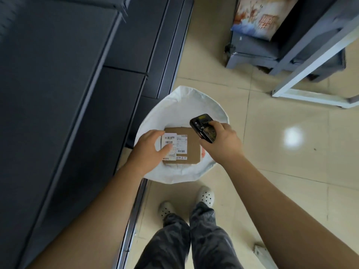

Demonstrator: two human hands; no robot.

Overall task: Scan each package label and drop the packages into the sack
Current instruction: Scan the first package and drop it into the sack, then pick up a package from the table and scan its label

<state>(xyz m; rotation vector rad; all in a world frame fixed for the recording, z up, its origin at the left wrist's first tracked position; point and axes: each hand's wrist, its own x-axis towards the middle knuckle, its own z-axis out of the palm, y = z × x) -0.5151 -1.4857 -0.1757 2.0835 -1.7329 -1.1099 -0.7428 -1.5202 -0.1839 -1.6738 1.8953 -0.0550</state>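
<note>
Above white sack (194,105) mouth: flat cardboard package (191,141), label (175,145) up, gripped at edge by left hand (148,150); right hand (223,141) clamps handheld scanner (202,128) aimed at barcode. Scan step apparently underway; next, release package into sack. Dark counter (58,94) alongside, tiled floor (281,152) beneath.

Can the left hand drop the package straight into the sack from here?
Probably yes: the left hand holds the package over the sack, whose mouth lies open beneath it.
</note>
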